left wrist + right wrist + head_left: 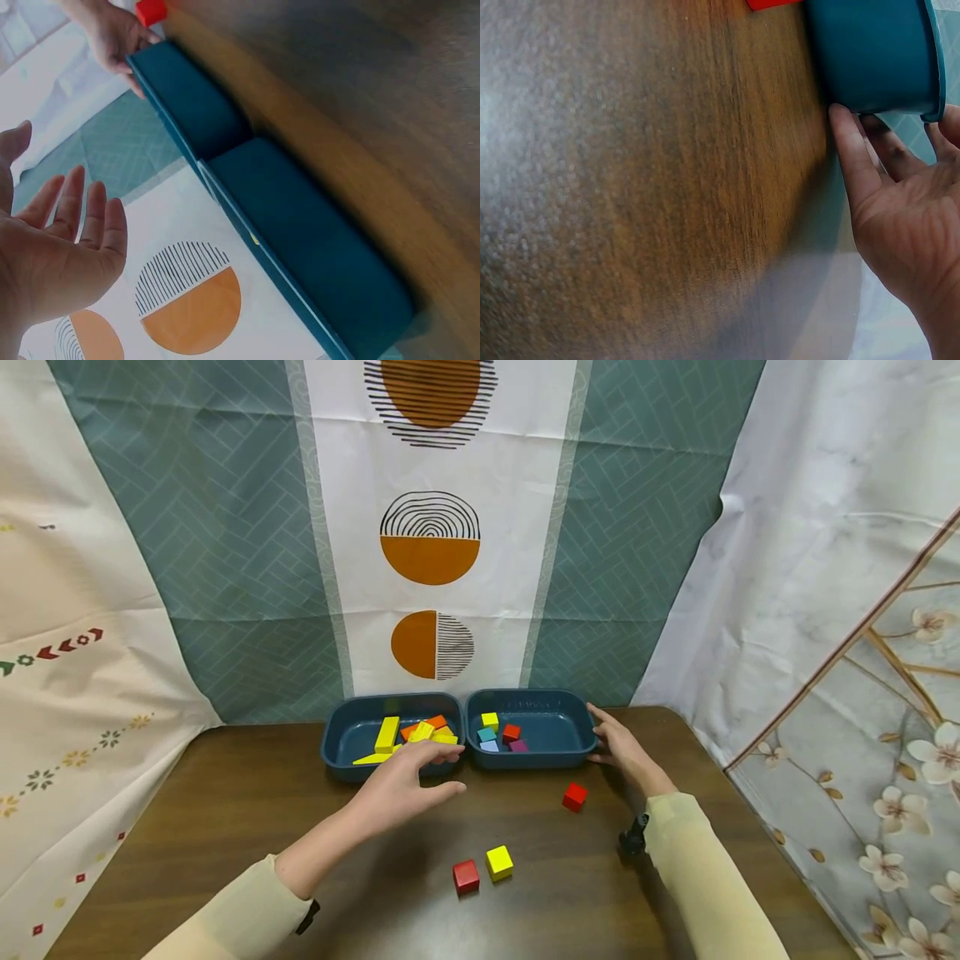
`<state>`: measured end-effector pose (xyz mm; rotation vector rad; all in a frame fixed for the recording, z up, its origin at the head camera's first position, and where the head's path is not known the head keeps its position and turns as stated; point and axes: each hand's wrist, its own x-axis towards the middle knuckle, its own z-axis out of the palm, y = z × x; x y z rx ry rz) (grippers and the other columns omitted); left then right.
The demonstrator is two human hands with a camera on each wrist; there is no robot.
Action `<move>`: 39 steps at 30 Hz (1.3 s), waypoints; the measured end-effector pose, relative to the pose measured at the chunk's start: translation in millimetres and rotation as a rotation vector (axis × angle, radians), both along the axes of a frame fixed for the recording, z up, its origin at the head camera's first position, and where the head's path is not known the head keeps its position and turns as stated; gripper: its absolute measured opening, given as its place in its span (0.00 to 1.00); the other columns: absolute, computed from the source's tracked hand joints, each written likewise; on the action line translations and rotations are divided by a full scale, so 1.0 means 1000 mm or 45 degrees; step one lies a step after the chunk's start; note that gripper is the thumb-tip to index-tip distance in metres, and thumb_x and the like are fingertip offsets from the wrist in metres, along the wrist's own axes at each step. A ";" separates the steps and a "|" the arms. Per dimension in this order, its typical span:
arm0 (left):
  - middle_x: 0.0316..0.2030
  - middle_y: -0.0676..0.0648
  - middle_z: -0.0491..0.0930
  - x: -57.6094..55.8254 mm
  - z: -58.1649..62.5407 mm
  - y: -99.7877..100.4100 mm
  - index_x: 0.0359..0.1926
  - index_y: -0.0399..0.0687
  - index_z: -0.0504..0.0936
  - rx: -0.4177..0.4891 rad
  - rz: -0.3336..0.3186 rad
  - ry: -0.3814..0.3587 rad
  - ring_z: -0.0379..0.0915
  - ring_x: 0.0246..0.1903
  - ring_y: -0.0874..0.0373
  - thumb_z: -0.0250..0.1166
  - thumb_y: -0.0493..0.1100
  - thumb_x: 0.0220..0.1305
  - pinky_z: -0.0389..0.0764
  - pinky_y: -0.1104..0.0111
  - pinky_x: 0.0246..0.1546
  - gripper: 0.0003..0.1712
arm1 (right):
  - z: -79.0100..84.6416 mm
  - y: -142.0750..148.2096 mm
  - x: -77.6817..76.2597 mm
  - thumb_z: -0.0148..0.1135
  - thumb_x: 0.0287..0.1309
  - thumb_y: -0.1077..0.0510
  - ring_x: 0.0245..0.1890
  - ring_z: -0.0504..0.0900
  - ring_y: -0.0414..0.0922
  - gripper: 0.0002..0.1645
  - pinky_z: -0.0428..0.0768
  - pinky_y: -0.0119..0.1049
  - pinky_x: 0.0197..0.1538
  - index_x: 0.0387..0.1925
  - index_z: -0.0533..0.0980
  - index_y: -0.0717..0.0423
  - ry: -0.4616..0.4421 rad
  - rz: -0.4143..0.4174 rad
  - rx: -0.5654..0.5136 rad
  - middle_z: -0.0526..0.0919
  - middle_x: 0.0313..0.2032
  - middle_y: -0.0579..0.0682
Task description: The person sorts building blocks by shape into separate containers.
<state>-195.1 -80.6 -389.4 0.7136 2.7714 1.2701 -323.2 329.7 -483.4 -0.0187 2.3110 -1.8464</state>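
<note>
Two dark blue plastic bins stand side by side against the back cloth. The left bin (341, 747) holds several yellow and orange blocks (387, 734). In the right bin (558, 731) lie several small cubes in yellow, teal, light blue, red and purple. My right hand (626, 750) touches the right bin's outer end with its fingertips; the right wrist view shows the fingers (855, 150) straight against the wall. My left hand (401, 785) hovers in front of the left bin, fingers relaxed and thumb apart, holding nothing. In the left wrist view the left palm (60, 262) shows.
On the brown wooden table (247, 810) a red cube (575, 797) lies in front of the right bin. Nearer me sit another red cube (466, 877) and a yellow cube (499, 863), close together. Patterned cloths (247, 527) hang behind and at both sides.
</note>
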 end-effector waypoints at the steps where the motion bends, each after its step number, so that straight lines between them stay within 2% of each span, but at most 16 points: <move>1: 0.60 0.58 0.79 0.001 -0.001 -0.001 0.65 0.57 0.80 -0.006 -0.007 -0.003 0.76 0.57 0.57 0.75 0.57 0.61 0.79 0.54 0.58 0.33 | 0.000 0.000 0.000 0.36 0.73 0.60 0.47 0.68 0.52 0.39 0.77 0.57 0.61 0.82 0.49 0.41 -0.002 -0.003 0.002 0.49 0.77 0.56; 5: 0.60 0.57 0.79 0.006 -0.006 -0.004 0.65 0.56 0.80 -0.051 -0.022 -0.023 0.75 0.57 0.57 0.75 0.57 0.60 0.78 0.55 0.60 0.33 | 0.001 0.000 0.000 0.36 0.73 0.60 0.49 0.68 0.52 0.39 0.76 0.58 0.62 0.82 0.49 0.40 -0.012 -0.007 -0.001 0.49 0.77 0.55; 14: 0.60 0.60 0.78 0.018 -0.016 -0.009 0.64 0.64 0.80 -0.142 -0.012 -0.070 0.70 0.61 0.56 0.75 0.62 0.58 0.77 0.51 0.60 0.33 | 0.002 0.001 -0.005 0.35 0.73 0.62 0.56 0.68 0.57 0.40 0.71 0.63 0.65 0.83 0.47 0.44 -0.059 0.012 -0.052 0.43 0.80 0.56; 20: 0.57 0.58 0.80 0.026 -0.023 -0.012 0.64 0.59 0.81 -0.153 -0.070 -0.085 0.72 0.57 0.55 0.75 0.59 0.59 0.79 0.54 0.55 0.33 | 0.003 0.000 -0.002 0.36 0.73 0.61 0.48 0.67 0.53 0.39 0.72 0.62 0.65 0.83 0.47 0.42 -0.039 0.004 -0.033 0.49 0.75 0.57; 23: 0.56 0.59 0.80 0.029 -0.028 -0.013 0.64 0.60 0.81 -0.180 -0.090 -0.096 0.72 0.56 0.56 0.75 0.59 0.59 0.79 0.55 0.54 0.32 | 0.002 0.000 -0.001 0.36 0.73 0.60 0.50 0.67 0.53 0.39 0.73 0.60 0.64 0.83 0.47 0.40 -0.023 0.005 -0.011 0.48 0.77 0.56; 28: 0.55 0.58 0.81 0.034 -0.039 -0.012 0.62 0.57 0.82 -0.192 -0.126 -0.116 0.73 0.56 0.53 0.74 0.60 0.60 0.79 0.54 0.53 0.31 | 0.000 0.001 -0.002 0.35 0.73 0.60 0.60 0.67 0.57 0.40 0.73 0.60 0.64 0.83 0.46 0.40 -0.012 0.023 0.003 0.41 0.81 0.53; 33: 0.54 0.55 0.82 0.041 -0.055 -0.009 0.61 0.53 0.82 -0.231 -0.164 -0.133 0.74 0.54 0.52 0.73 0.59 0.61 0.80 0.54 0.53 0.31 | 0.000 0.001 -0.003 0.36 0.73 0.61 0.60 0.67 0.57 0.40 0.74 0.60 0.64 0.83 0.46 0.41 -0.013 0.021 -0.003 0.42 0.81 0.54; 39: 0.51 0.56 0.83 0.048 -0.075 -0.006 0.59 0.53 0.84 -0.319 -0.147 -0.148 0.74 0.52 0.56 0.74 0.61 0.59 0.80 0.54 0.54 0.30 | 0.003 0.000 -0.001 0.34 0.74 0.61 0.64 0.66 0.59 0.39 0.70 0.63 0.66 0.83 0.46 0.40 -0.023 0.032 -0.019 0.40 0.81 0.53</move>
